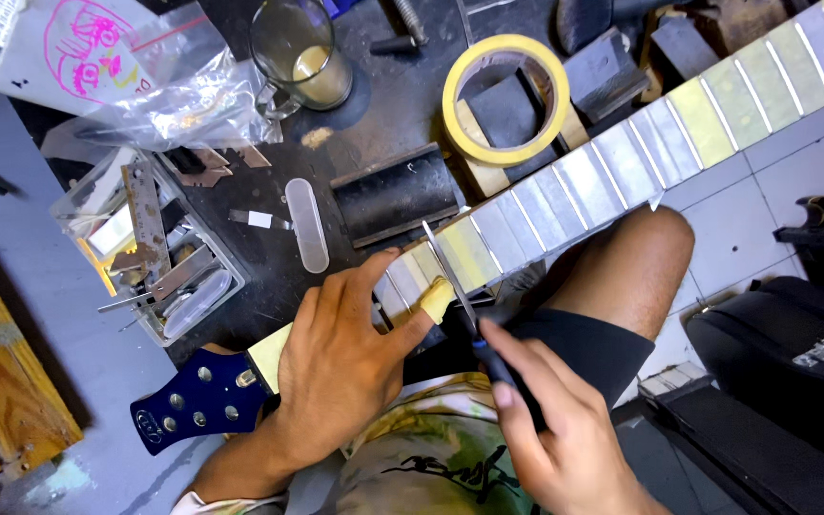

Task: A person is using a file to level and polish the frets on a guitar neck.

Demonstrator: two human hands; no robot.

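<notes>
A guitar neck (pixel 622 153) lies diagonally across the dark bench, its fingerboard covered in strips of pale tape between the frets. Its dark blue headstock (pixel 197 401) points to the lower left. My left hand (pixel 345 367) presses down on the neck near the headstock, thumb tip wrapped in yellowish tape. My right hand (pixel 550 429) grips the dark handle of a thin metal file (pixel 450 272), whose blade rests across a fret next to my left thumb.
A roll of yellow masking tape (pixel 505 98) sits on a black block behind the neck. A glass cup (pixel 302 52), a dark curved block (pixel 395 194), a clear tray of metal tools (pixel 159 257), a plastic bag (pixel 159 81) and a black case (pixel 793 381) surround the work.
</notes>
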